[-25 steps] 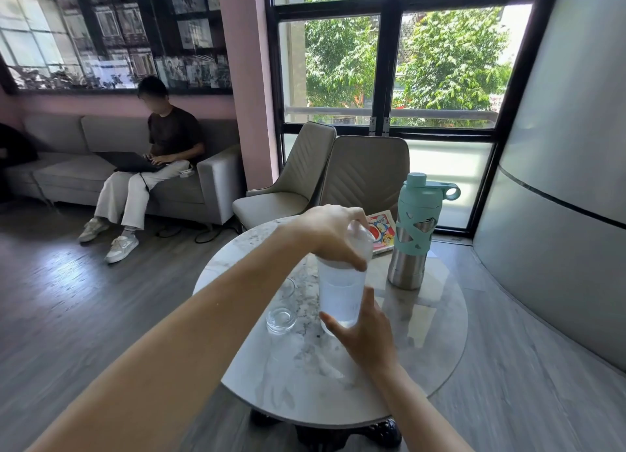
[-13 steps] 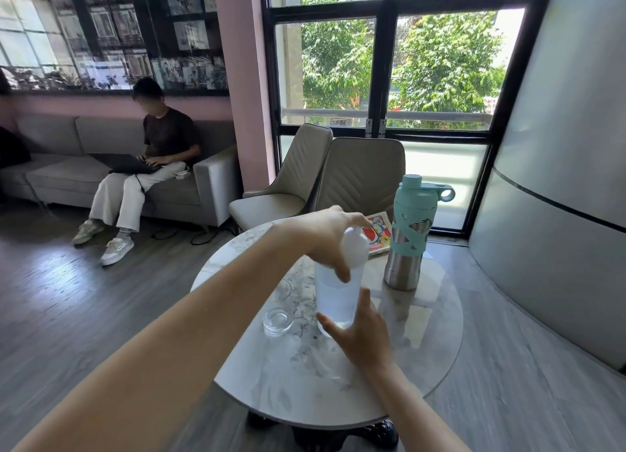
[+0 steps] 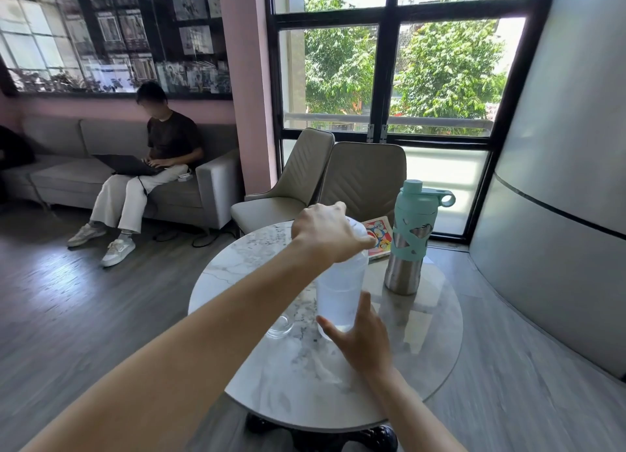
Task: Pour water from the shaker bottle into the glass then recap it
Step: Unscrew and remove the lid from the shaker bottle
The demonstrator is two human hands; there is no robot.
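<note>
The shaker bottle (image 3: 340,294) stands upright near the middle of the round bench (image 3: 437,343), braced low at six o'clock by the right hand (image 3: 364,333), so it cannot turn or slide. The left hand (image 3: 327,236) clenches the lid from above, probably twisting it. The glass (image 3: 279,326) waits just beside at nine o'clock, a short pour away.

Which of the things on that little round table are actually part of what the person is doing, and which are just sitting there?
In use:
shaker bottle, left hand on its cap, right hand at its base
small glass beside it

Just lying about:
teal and steel flask
cartoon booklet
</note>
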